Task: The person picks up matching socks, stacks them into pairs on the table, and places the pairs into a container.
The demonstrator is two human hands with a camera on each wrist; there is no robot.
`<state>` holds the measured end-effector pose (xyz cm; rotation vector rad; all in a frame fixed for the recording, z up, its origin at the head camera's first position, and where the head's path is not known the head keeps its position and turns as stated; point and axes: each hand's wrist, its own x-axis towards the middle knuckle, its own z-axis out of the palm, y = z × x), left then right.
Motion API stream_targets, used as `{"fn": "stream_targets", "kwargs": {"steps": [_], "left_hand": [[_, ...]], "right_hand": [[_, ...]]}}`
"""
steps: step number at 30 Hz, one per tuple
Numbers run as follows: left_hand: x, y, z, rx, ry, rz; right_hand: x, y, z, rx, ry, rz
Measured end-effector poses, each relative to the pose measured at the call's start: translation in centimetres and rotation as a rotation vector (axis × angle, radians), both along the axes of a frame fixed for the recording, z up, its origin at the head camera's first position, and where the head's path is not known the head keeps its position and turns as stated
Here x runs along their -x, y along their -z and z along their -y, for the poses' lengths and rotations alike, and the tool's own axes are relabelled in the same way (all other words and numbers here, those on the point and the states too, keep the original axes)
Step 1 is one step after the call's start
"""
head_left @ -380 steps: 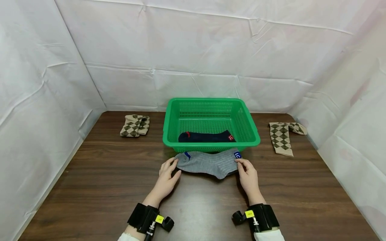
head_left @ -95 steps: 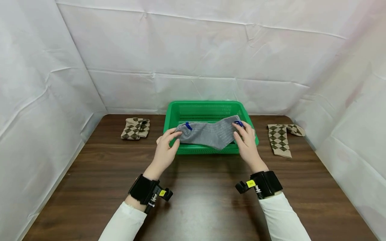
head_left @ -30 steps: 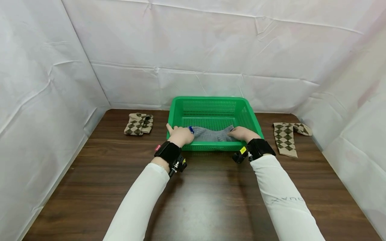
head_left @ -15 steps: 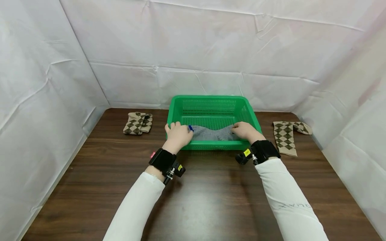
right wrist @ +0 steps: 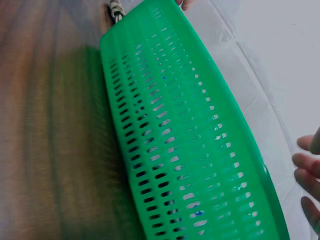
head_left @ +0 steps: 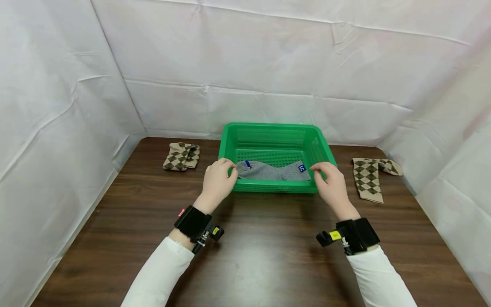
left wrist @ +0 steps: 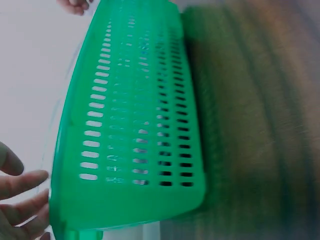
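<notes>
A grey sock [head_left: 268,172] with a blue label lies lengthwise along the front of the green plastic basket [head_left: 274,186]. My left hand [head_left: 218,181] is over the basket's front left corner, fingertips by the sock's toe end and holding nothing. At the front right corner my right hand [head_left: 330,181] hovers with relaxed fingers, apart from the sock's labelled cuff. In the left wrist view the left fingers [left wrist: 25,210] are spread beside the basket rim. The right wrist view has the right fingers [right wrist: 310,172] apart from the rim. The dark sock seen earlier in the basket is hidden.
On the brown wooden table [head_left: 249,256], a folded argyle sock [head_left: 181,157] lies left of the basket. Another argyle sock [head_left: 368,179], bent at an angle, lies to the right. White sheeting [head_left: 268,64] encloses the back and sides.
The grey sock went from the table in front into the basket. Both hands have since let go of it and drawn back and outward to the basket's front corners.
</notes>
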<state>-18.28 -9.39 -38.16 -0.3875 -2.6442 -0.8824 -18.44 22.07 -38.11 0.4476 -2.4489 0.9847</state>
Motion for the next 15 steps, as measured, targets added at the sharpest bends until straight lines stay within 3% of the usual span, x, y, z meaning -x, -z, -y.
{"fn": "stream_targets", "kwargs": {"steps": [4,7,11,15], "left_hand": [[-1.2,1.0,0.1,-0.146,0.046,-0.063],[-2.1,1.9,0.2,-0.245,0.081,-0.118],[-3.0,3.0,0.4,-0.305,0.085,-0.141],[-3.8,4.1,0.6,-0.343,0.032,-0.073]], "right_hand": [[-1.5,1.5,-0.3,0.091,-0.037,-0.131],[-2.4,2.8,-0.4,0.144,-0.065,-0.167],[-3.4,4.2,-0.4,0.225,-0.022,-0.083],[-4.5,5.0,-0.4,0.263,0.010,0.037]]}}
